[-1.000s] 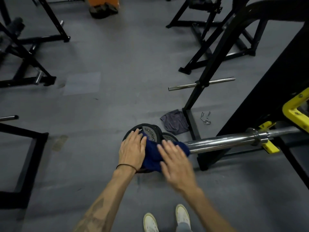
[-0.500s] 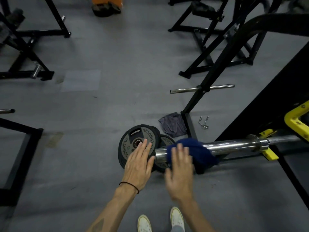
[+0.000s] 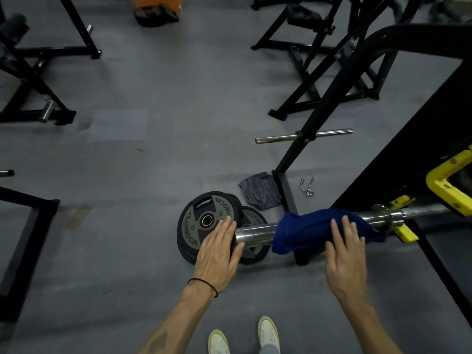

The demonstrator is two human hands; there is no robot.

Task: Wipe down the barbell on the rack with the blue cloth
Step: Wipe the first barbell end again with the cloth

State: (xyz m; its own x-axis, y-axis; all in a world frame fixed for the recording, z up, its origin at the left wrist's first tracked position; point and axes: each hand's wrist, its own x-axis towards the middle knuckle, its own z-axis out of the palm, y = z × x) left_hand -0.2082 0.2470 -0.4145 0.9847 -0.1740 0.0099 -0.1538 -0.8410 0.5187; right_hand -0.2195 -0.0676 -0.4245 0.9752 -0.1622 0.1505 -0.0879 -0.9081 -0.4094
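Our right hand (image 3: 344,254) lies flat with straight fingers on the blue cloth (image 3: 319,229), pressing it onto the barbell (image 3: 258,233) without curling round it. The cloth is draped over the chrome sleeve, reaching out from under our fingertips toward the left and hanging a little below the bar on that side. Just past the cloth, to the right of this hand, the sleeve's collar (image 3: 383,215) meets the yellow rack hook (image 3: 406,232) that carries the bar.

Our left hand (image 3: 219,247) is open too, fingers straight and together, at the bare end of the sleeve; whether the palm touches the steel we cannot tell. A black band (image 3: 204,283) circles that wrist.

Beyond the left hand, two Technogym weight plates (image 3: 201,221) lie on the grey floor (image 3: 153,162), one overlapping the other. Farther out, between our hands, a grey rag (image 3: 260,191) sits against the rack foot (image 3: 287,192), with a spring clip (image 3: 307,187) just to its right.
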